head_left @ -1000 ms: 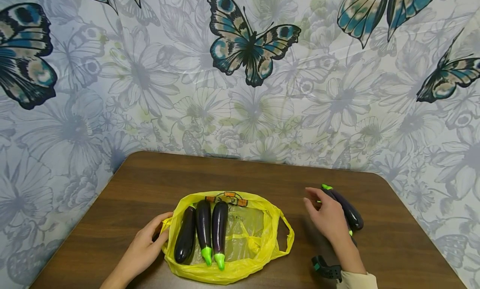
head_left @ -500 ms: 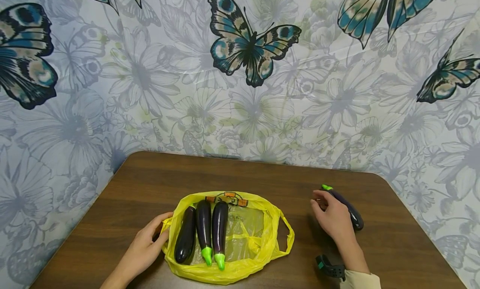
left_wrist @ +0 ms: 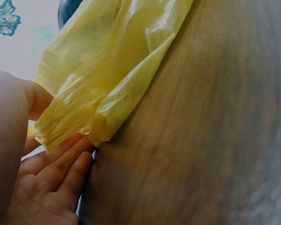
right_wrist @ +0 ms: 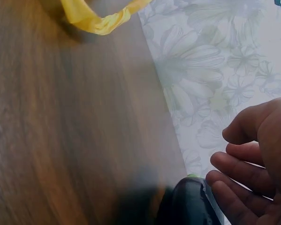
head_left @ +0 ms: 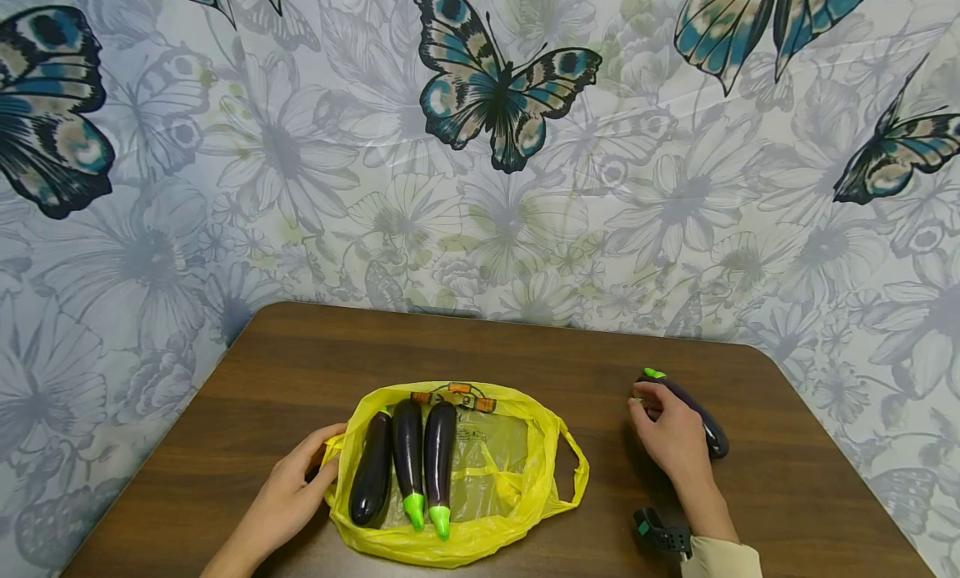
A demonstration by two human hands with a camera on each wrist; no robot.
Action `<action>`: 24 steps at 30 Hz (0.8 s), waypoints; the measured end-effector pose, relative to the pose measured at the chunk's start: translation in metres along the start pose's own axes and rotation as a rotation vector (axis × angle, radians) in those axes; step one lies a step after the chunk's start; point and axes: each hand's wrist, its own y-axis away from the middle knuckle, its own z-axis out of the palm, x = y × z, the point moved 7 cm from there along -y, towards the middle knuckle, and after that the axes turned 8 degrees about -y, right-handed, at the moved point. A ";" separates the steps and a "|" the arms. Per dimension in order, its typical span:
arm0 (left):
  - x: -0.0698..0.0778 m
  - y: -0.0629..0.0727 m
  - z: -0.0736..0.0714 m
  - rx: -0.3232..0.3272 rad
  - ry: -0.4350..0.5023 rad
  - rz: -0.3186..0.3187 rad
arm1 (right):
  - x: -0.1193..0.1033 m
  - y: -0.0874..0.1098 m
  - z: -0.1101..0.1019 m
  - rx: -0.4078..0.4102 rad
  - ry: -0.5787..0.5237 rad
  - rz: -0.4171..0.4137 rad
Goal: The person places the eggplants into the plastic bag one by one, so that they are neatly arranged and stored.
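A yellow plastic bag (head_left: 517, 520) lies with its mouth spread on the wooden table. Inside it, side by side at the left, are three dark purple eggplants (head_left: 407, 457), two with bright green caps toward me. My left hand (head_left: 288, 499) pinches the bag's gathered left edge between thumb and fingers; the left wrist view shows the crumpled yellow plastic (left_wrist: 79, 103) there. To the right, my right hand (head_left: 672, 436) hovers beside another eggplant (head_left: 701, 415), covering part of it. The right wrist view shows loosely bent fingers (right_wrist: 239, 171) next to a dark eggplant (right_wrist: 192, 204); contact is unclear.
The brown table (head_left: 525, 349) ends at a wall hanging (head_left: 315, 194) printed with flowers and butterflies. A bag handle loop (head_left: 577, 474) sticks out toward the right. A black wrist strap (head_left: 663, 535) sits at my right wrist.
My right hand has shifted slightly right, over the eggplants; the lower one's end that showed by the wrist is now hidden. My left hand and the bag stay put.
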 end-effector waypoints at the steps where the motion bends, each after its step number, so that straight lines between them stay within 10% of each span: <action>1: 0.000 0.000 0.000 0.001 0.001 0.000 | 0.000 0.000 -0.001 0.010 0.000 0.000; 24: -0.002 -0.001 0.001 0.008 -0.007 0.004 | 0.009 -0.003 0.001 -0.030 0.066 0.017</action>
